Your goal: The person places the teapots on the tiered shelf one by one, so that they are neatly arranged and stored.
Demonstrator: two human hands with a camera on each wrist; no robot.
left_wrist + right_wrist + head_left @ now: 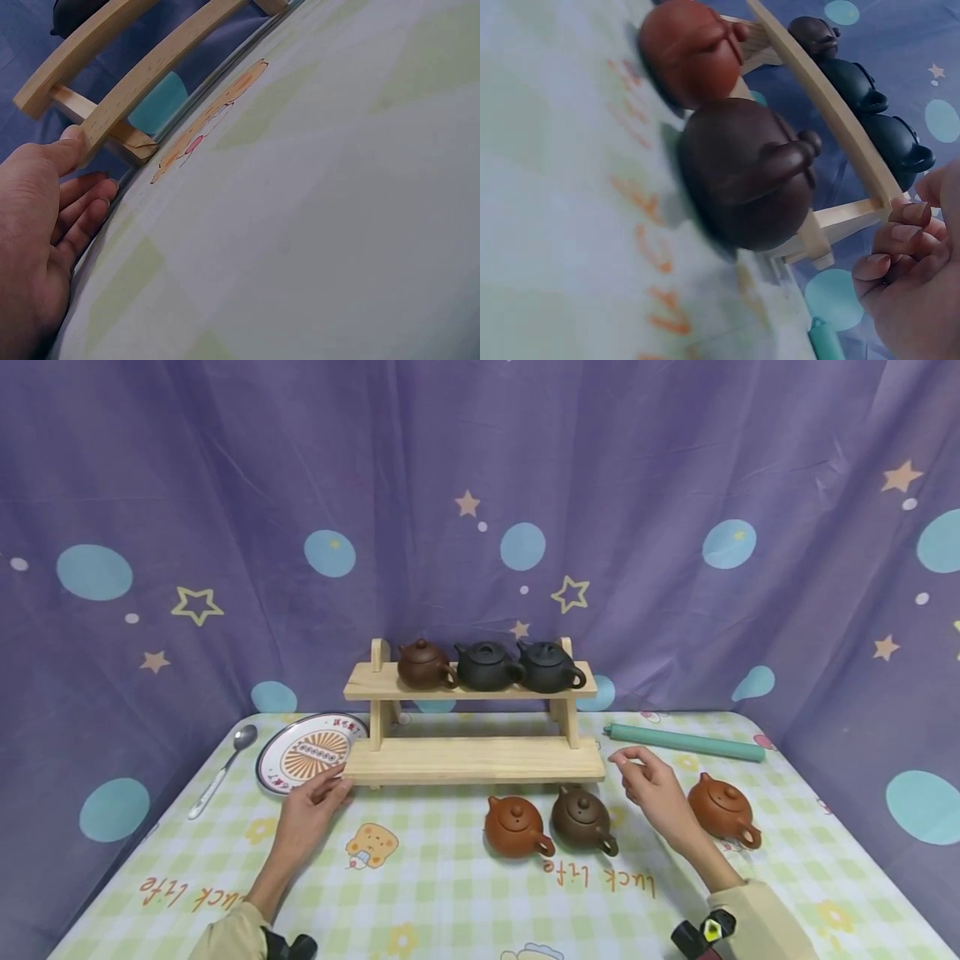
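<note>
Got left hand [309,810] on stand [472,760], mid-frame: touching left end of lower board with thumb, with other fingers relaxed and spread away from thumb in left wrist view.

Got right hand [654,787] just beside the board's other end, right of centre: with fingers loosely curled, thumb close to index tip. Showing a narrow gap to the wood in head view, overlapping the board end in right wrist view; can't confirm contact.

Carrying on upper board, left to right: brown pot [422,667], middle black pot [486,668], right black pot [546,668]. All upright, lidded, with handles to the right.

Seeing on cloth [427,902], just below stand in frame: orange pot [513,828], then grey-brown pot [579,818] near its right. Also far-right orange pot [722,806], just right of right hand. All with spouts to upper left, handles to lower right.

Farther out: green rod [686,742] lying above right hand; plate [313,752] partly behind stand's left end, near left hand; spoon [222,773] left of plate, bowl up-frame. Backed by purple curtain [420,460] across upper frame.
</note>
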